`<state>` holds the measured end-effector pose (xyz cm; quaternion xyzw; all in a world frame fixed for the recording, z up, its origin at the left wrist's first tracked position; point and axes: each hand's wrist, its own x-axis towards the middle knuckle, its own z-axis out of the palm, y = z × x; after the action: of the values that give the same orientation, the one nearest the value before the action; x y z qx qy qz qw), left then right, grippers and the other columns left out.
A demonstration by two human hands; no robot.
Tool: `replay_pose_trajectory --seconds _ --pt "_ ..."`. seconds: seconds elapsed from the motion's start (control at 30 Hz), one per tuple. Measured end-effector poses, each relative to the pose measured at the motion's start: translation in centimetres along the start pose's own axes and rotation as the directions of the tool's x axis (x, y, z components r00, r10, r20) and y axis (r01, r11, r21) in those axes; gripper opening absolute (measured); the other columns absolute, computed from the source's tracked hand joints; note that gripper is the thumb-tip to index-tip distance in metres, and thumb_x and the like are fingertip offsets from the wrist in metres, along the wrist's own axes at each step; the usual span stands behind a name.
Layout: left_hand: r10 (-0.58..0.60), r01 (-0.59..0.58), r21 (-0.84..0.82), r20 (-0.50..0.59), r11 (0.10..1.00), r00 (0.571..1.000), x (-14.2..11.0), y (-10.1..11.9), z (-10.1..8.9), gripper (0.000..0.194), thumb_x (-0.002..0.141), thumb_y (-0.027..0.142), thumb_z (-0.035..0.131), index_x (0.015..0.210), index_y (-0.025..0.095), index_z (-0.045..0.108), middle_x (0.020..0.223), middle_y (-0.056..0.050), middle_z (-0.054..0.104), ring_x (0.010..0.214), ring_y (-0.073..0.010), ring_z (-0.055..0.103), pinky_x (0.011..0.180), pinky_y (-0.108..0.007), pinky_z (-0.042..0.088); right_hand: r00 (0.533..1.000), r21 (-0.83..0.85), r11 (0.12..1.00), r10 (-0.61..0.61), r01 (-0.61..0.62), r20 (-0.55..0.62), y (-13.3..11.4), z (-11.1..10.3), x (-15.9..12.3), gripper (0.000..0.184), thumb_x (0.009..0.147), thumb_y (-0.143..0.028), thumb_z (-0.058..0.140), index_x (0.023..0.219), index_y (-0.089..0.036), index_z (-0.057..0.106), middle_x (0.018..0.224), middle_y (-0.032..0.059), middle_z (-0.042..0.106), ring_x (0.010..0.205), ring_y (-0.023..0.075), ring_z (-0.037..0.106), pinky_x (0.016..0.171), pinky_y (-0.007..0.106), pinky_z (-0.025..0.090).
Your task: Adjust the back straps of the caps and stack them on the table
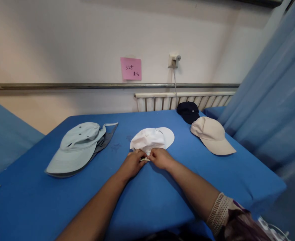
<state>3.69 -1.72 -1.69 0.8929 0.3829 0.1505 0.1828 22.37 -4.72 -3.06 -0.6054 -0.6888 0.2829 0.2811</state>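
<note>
A white cap (150,138) lies in the middle of the blue table (162,194), its brim pointing away from me. My left hand (132,163) and my right hand (160,157) meet at the cap's near back edge. Both pinch the strap there, fingers closed on it. A pale blue sun hat (77,147) with a grey neck flap rests to the left. A beige cap (211,135) sits to the right, and a dark navy cap (188,111) lies behind it at the table's far edge.
A white radiator (182,100) runs along the wall behind the table, under a rail. A pink note (130,68) and a wall socket with a cable (174,62) are above it. Blue curtain (270,100) hangs close on the right.
</note>
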Motion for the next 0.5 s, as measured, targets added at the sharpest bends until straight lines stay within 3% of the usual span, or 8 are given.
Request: replay_pose_trajectory --seconds 0.1,0.23,0.33,0.4,0.5 --pt "-0.014 0.014 -0.013 0.0 1.0 1.0 0.1 0.4 0.3 0.013 0.085 0.024 0.061 0.095 0.019 0.068 0.094 -0.006 0.067 0.088 -0.0204 0.061 0.082 -0.032 0.044 1.0 0.232 0.973 -0.011 0.017 -0.027 0.0 0.9 0.3 0.025 0.084 -0.032 0.061 0.064 -0.018 0.057 0.058 -0.004 0.053 0.054 0.0098 0.043 0.054 0.023 0.029" --pt "-0.056 0.055 -0.04 -0.007 0.998 0.998 0.3 1.4 0.7 0.01 0.081 0.015 0.058 0.086 0.016 0.066 0.085 -0.006 0.066 0.081 -0.02 0.062 0.077 -0.032 0.046 0.993 0.526 0.843 -0.095 0.116 -0.067 -0.7 1.9 0.4 0.027 0.083 -0.036 0.059 0.063 -0.019 0.053 0.06 -0.0043 0.052 0.056 0.0099 0.045 0.055 0.022 0.036" --pt "-0.033 0.029 -0.106 -0.031 0.994 0.999 0.3 1.9 0.5 0.022 0.08 0.014 0.058 0.101 0.018 0.064 0.095 -0.006 0.069 0.09 -0.0211 0.063 0.081 -0.032 0.047 0.984 0.619 0.765 -0.132 0.18 -0.124 -1.0 1.6 0.3 0.03 0.08 -0.043 0.062 0.064 -0.019 0.052 0.059 -0.0047 0.051 0.055 0.0098 0.045 0.054 0.023 0.038" --pt "-0.031 0.017 -0.151 -0.087 0.988 0.996 0.1 2.0 0.0 0.031 0.078 0.016 0.061 0.109 0.019 0.061 0.103 -0.006 0.068 0.095 -0.022 0.062 0.084 -0.034 0.048 0.981 0.659 0.729 -0.094 0.185 -0.171 -0.8 0.8 0.3 0.033 0.08 -0.046 0.061 0.063 -0.02 0.05 0.054 -0.0059 0.048 0.05 0.0093 0.042 0.051 0.023 0.036" --pt "-0.087 0.057 -0.152 -0.196 0.987 0.977 -0.2 1.8 -0.9 0.02 0.078 0.017 0.058 0.098 0.019 0.061 0.097 -0.005 0.067 0.092 -0.0221 0.062 0.083 -0.036 0.048 0.982 0.677 0.718 -0.041 0.158 -0.185 -0.2 -0.6 0.3 0.035 0.083 -0.047 0.058 0.062 -0.021 0.047 0.047 -0.0071 0.044 0.045 0.0089 0.039 0.047 0.022 0.034"
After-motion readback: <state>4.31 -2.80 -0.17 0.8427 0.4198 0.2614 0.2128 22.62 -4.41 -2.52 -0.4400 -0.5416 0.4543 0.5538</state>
